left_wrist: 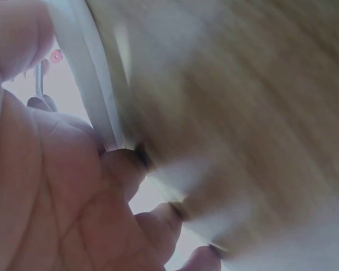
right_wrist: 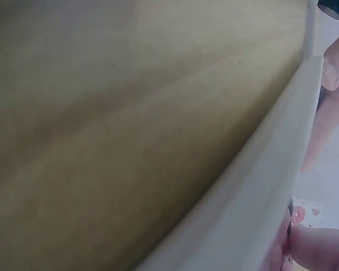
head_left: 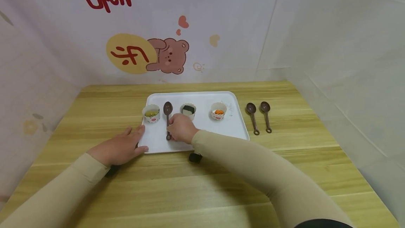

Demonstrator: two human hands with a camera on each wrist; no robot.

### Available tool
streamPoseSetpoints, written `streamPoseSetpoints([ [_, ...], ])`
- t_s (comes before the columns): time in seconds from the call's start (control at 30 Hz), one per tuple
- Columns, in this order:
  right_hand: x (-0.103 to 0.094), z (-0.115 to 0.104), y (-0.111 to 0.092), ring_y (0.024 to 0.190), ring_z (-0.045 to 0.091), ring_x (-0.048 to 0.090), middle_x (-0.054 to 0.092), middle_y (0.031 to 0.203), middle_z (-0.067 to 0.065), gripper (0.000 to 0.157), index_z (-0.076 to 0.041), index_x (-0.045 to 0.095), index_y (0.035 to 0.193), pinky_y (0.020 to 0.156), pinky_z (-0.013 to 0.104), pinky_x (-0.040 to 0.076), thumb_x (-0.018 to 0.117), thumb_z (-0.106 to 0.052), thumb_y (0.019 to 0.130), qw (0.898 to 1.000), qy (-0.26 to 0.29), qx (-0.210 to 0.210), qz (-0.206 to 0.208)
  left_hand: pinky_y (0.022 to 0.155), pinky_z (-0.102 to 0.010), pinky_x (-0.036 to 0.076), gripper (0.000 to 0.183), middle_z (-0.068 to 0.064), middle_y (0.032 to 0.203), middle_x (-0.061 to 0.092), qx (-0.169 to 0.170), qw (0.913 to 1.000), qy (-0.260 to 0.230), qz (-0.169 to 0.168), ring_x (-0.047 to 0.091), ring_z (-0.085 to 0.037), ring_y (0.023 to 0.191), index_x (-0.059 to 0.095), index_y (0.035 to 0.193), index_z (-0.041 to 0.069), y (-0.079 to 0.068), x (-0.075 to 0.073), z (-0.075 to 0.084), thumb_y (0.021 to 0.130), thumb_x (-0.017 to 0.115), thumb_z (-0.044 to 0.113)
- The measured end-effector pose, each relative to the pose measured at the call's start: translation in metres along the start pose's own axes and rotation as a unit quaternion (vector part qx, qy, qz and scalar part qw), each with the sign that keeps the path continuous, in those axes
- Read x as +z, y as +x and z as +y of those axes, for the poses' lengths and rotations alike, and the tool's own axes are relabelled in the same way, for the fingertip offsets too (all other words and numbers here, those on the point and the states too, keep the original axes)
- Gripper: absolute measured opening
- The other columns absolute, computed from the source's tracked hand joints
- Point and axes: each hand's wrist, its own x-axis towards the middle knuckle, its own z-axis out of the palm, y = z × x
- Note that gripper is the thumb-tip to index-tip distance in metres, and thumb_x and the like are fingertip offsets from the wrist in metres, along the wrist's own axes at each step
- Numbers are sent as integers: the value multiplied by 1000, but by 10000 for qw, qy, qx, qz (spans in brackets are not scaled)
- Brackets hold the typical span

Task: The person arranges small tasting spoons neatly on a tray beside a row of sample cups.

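Over left half of tray [head_left: 232, 122]: gripping spoon [head_left: 168, 111] in right hand [head_left: 182, 128], long axis toward tray's far rim; resting left hand [head_left: 123, 147], ungrasping, against tray's left edge.

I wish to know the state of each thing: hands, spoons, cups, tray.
Tray: lying flat
Left hand: touching tray's left edge
Right hand: gripping one spoon
That spoon: bowl end pointing forward
Left cup: upright, yellow-green pieces inside
Middle cup: upright, dark and pale pieces
Right cup: upright, orange pieces inside
Other two spoons: lying right of tray
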Motion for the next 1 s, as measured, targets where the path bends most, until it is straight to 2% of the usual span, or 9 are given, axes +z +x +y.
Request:
streamPoseSetpoints([
  [0.37, 0, -1, 3, 52, 7, 59, 66, 63, 1, 14, -2, 71, 114, 48, 18, 46, 66, -9, 103, 9998, -129, 139, -35, 119, -71, 33, 91, -29, 170, 24, 82, 9999, 57, 58, 21, -65, 151, 19, 165, -6, -2, 0, 1, 107, 51, 57],
  [0.47, -1, -2, 4, 50, 8, 58, 66, 60, 0, 11, -2, 74, 101, 47, 18, 45, 65, -8, 102, 9995, -288, 89, -47, 118, -71, 33, 91, -30, 170, 25, 111, 9999, 61, 89, 21, -65, 151, 19, 165, -7, -2, 0, 1, 107, 51, 56],
  [0.6, -2, -3, 3, 47, 8, 56, 64, 53, -1, 29, -7, 70, 73, 46, 19, 43, 63, -6, 101, 9983, -578, 31, -89, 118, -71, 33, 91, -30, 170, 25, 121, 9998, 63, 109, 22, -65, 151, 20, 165, -7, -2, 1, 1, 107, 52, 56],
  [0.67, -1, -3, 3, 47, 8, 55, 62, 51, -2, 36, -9, 67, 65, 46, 19, 42, 63, -6, 101, 9975, -698, 2, -94, 119, -71, 33, 91, -30, 170, 25, 101, 9999, 66, 94, 22, -65, 151, 20, 165, -7, -2, 1, 1, 107, 52, 56],
  [0.83, -1, -4, 1, 47, 7, 55, 62, 50, -3, 39, -10, 67, 62, 47, 18, 41, 62, -7, 101, 9961, -873, -43, -89, 119, -71, 33, 92, -30, 170, 24, 86, 9999, 60, 63, 21, -66, 151, 20, 165, -7, -2, 0, 1, 107, 52, 57],
  [1.0, -1, -3, 3, 46, 7, 57, 63, 51, -2, 36, -10, 67, 65, 46, 18, 43, 64, -8, 101, 9966, -809, -11, -123, 119, -71, 33, 91, -30, 170, 25, 117, 9999, 80, 69, 22, -66, 150, 20, 164, -8, -2, 0, 2, 107, 52, 55],
])
